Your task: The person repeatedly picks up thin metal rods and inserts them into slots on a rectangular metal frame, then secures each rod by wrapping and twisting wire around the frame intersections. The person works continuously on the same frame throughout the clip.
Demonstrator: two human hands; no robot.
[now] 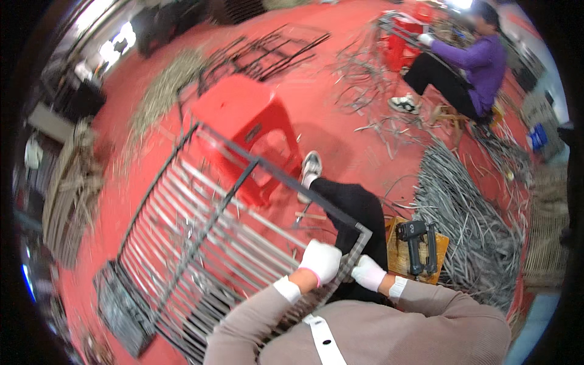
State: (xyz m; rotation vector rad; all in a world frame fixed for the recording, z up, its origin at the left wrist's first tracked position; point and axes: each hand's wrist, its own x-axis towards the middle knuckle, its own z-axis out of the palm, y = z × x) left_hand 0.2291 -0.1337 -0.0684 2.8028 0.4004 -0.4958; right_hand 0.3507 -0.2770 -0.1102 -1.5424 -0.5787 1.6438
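A dark rectangular frame, strung with several parallel grey strips, slants across my lap and leans on a red plastic stool. My left hand, in a white glove, is closed at the ends of the strips, just inside the frame's near side bar. A grey strip runs into its fingers. On the other side of that bar, my right hand, also gloved, is closed with its fingertips against the bar. Whatever it pinches is hidden. Grey wrapping covers part of the near bar.
To my right, a black nail gun lies on a yellowish board. Beyond it spreads a heap of loose grey strips. A person in purple sits working at the far right. More dark frames lie behind the stool.
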